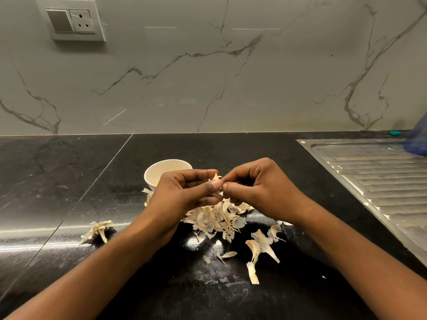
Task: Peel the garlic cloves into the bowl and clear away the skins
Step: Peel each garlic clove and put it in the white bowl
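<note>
A garlic clove (216, 176) sits between both hands above the counter, mostly hidden by fingers. My left hand (184, 192) grips it with curled fingers and thumb. My right hand (256, 185) pinches its skin at the tip. Behind my left hand stands a small white bowl (161, 169), with something pale yellow inside. A pile of papery garlic skins (215, 219) lies under the hands. More loose skins (258, 248) are scattered to the front right, and a separate clump of skins (98, 230) lies to the left.
The black stone counter (69, 181) runs to a marbled wall with a switch and socket plate (71, 19). A ribbed steel sink drainboard (381, 181) takes the right side. A blue object (418, 139) and a small teal item (394, 132) sit at its far end.
</note>
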The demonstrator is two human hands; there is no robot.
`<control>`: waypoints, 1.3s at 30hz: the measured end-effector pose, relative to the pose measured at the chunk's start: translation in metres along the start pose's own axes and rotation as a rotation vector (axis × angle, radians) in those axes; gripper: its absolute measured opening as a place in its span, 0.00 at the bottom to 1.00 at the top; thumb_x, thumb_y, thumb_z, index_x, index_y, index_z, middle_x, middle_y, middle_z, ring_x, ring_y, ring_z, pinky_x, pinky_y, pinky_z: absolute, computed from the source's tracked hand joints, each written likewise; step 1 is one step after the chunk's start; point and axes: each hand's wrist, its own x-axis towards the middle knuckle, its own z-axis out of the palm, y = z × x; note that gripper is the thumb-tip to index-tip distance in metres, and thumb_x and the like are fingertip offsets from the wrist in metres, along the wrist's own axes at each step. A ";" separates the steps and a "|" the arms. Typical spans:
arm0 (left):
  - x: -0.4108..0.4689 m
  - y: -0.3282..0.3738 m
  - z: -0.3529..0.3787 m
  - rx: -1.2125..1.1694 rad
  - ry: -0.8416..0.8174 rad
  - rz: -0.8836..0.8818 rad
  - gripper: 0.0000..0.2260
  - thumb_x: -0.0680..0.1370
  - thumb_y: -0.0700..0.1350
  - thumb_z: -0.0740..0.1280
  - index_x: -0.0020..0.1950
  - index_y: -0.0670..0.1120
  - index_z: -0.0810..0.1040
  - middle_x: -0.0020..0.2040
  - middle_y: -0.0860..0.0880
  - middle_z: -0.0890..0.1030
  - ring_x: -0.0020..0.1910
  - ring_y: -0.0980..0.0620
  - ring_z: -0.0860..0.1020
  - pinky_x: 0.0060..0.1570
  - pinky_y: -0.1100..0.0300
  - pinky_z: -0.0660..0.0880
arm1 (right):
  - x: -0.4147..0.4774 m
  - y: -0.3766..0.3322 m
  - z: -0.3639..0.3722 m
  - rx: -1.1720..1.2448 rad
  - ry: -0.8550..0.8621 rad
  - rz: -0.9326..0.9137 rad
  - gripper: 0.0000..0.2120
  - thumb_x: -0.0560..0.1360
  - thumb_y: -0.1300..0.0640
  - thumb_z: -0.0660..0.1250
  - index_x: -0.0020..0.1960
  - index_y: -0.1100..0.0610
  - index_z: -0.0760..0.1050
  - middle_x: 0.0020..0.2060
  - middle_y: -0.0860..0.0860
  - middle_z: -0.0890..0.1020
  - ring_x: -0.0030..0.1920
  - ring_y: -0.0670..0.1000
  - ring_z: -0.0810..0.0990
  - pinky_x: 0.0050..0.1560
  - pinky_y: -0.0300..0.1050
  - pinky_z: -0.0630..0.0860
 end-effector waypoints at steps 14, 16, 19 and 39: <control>0.002 0.003 -0.003 -0.053 -0.065 -0.025 0.17 0.72 0.39 0.73 0.62 0.41 0.84 0.54 0.35 0.86 0.47 0.42 0.86 0.49 0.54 0.86 | 0.001 0.000 -0.005 0.045 -0.017 0.035 0.05 0.80 0.60 0.73 0.51 0.58 0.88 0.39 0.53 0.87 0.39 0.56 0.86 0.42 0.46 0.85; 0.002 0.002 -0.003 -0.027 -0.065 -0.009 0.17 0.72 0.39 0.73 0.61 0.41 0.85 0.53 0.35 0.86 0.46 0.43 0.86 0.49 0.55 0.86 | 0.001 -0.001 -0.005 0.041 -0.024 0.037 0.05 0.80 0.60 0.73 0.50 0.58 0.88 0.39 0.53 0.87 0.39 0.56 0.86 0.42 0.47 0.85; 0.001 0.003 -0.003 0.009 -0.045 0.023 0.17 0.71 0.39 0.73 0.59 0.40 0.84 0.51 0.35 0.86 0.44 0.44 0.86 0.46 0.58 0.85 | 0.001 -0.002 -0.005 0.049 -0.022 0.046 0.05 0.80 0.60 0.73 0.50 0.58 0.88 0.38 0.52 0.87 0.39 0.56 0.86 0.42 0.45 0.85; 0.004 0.001 -0.008 0.002 -0.031 -0.025 0.17 0.71 0.38 0.74 0.60 0.39 0.84 0.51 0.35 0.86 0.45 0.42 0.86 0.45 0.57 0.84 | 0.004 -0.002 -0.020 0.185 0.373 0.080 0.07 0.79 0.64 0.72 0.45 0.59 0.87 0.35 0.55 0.87 0.34 0.52 0.85 0.35 0.41 0.82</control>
